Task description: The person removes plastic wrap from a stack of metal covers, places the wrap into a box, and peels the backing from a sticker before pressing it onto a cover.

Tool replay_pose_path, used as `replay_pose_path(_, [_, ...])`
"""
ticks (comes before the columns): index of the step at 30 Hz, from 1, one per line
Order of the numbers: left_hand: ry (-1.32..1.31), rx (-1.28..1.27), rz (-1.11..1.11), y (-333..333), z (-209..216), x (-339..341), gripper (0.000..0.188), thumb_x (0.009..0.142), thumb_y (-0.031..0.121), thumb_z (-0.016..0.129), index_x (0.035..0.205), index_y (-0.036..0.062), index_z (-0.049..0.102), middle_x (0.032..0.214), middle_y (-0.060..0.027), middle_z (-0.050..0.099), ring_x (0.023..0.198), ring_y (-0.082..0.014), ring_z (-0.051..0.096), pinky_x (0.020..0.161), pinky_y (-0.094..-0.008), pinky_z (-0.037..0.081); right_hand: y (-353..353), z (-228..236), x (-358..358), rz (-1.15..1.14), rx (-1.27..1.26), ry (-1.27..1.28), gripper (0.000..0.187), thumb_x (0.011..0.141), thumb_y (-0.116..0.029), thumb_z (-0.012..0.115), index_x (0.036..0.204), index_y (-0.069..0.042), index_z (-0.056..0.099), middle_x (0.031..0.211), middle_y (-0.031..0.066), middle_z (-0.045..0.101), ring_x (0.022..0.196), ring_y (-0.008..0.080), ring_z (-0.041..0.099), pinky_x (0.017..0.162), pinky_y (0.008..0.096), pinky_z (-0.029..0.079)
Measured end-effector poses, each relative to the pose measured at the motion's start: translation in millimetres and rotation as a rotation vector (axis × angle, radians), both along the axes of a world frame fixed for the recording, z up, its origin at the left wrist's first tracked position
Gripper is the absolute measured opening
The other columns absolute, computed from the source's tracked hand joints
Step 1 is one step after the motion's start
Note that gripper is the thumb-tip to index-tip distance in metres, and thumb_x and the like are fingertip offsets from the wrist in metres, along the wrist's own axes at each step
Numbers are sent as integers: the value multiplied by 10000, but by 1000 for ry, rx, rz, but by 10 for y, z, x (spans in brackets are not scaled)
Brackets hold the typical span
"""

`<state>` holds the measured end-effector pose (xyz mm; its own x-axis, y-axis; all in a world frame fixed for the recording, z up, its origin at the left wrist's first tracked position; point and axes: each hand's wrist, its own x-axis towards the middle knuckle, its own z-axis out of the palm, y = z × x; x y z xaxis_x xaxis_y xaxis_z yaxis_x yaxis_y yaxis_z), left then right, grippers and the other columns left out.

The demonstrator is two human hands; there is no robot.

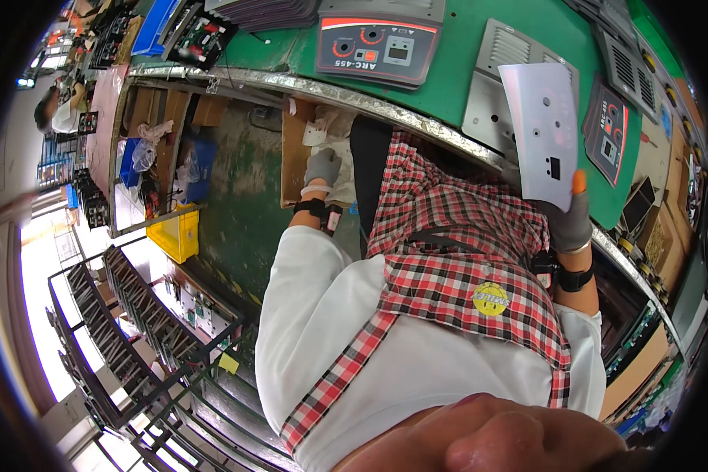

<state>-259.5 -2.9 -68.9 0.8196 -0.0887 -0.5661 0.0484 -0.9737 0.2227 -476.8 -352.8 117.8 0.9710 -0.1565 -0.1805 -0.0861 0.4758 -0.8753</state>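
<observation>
My right hand (568,224), in a grey glove with an orange thumb tip, grips the lower end of a thin white panel label (536,134). This slightly bowed sheet has several small round holes and a dark rectangular window. Behind it lies a bare metal panel (484,106) with louvre slots, partly covered by the sheet. My left hand (322,167), also gloved, is low by my side at an open cardboard box (295,141) with crumpled pale paper inside. Its fingers look curled; whatever they may hold is hidden.
The green bench (464,47) carries a stack of grey-and-red printed front panels (377,51), another printed panel (606,130) to the right, and slotted metal plates (625,67). A yellow bin (175,234) and a black rack (145,315) stand on the left.
</observation>
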Motion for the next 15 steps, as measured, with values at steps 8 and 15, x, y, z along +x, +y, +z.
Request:
replay_pose_path(8, [508, -1211, -107, -1091, 1496, -380, 232, 876, 260, 487, 851, 34, 534, 571, -36, 507, 469, -107, 453, 464, -241, 356, -2, 120, -86, 155, -1626, -245, 887, 439, -330, 809, 1246, -150, 487, 1304, 171, 401, 1095, 350, 467, 910, 414, 427])
replay_pose_path(15, [746, -1071, -250, -1481, 1878, -487, 182, 851, 197, 544, 885, 19, 555, 653, -31, 550, 493, -98, 500, 433, -227, 387, -63, 117, -219, 149, -1739, -253, 882, 378, -276, 812, 1207, -189, 521, 1291, 178, 407, 1153, 367, 429, 942, 454, 406])
